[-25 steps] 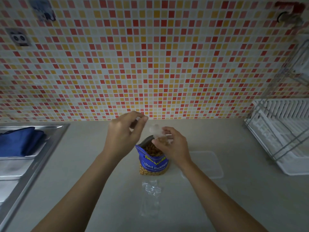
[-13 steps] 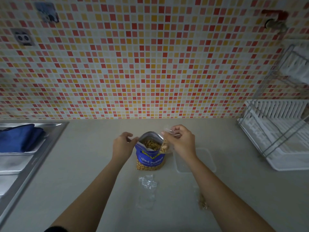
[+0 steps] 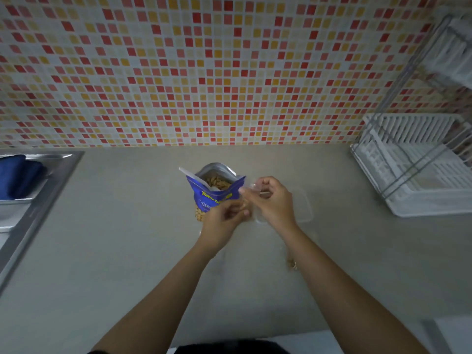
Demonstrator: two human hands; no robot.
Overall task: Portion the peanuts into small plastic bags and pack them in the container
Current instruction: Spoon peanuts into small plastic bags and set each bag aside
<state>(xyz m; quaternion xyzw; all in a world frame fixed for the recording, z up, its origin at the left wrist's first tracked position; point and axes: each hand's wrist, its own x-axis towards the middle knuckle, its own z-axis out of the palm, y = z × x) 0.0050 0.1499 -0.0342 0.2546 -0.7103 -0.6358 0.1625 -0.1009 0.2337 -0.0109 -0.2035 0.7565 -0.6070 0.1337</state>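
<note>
Both my hands hold a small plastic bag [image 3: 251, 188] beside the open peanut pouch.
My right hand [image 3: 273, 200] pinches the clear bag's top. My left hand [image 3: 223, 219] curls round its lower part. The bag is just right of the blue peanut pouch [image 3: 213, 190], which stands open on the worktop [image 3: 127, 226]. The clear container [image 3: 305, 210] lies just beyond my right hand.

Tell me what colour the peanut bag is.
The peanut bag is blue with yellow lettering, seen in the head view.
</note>
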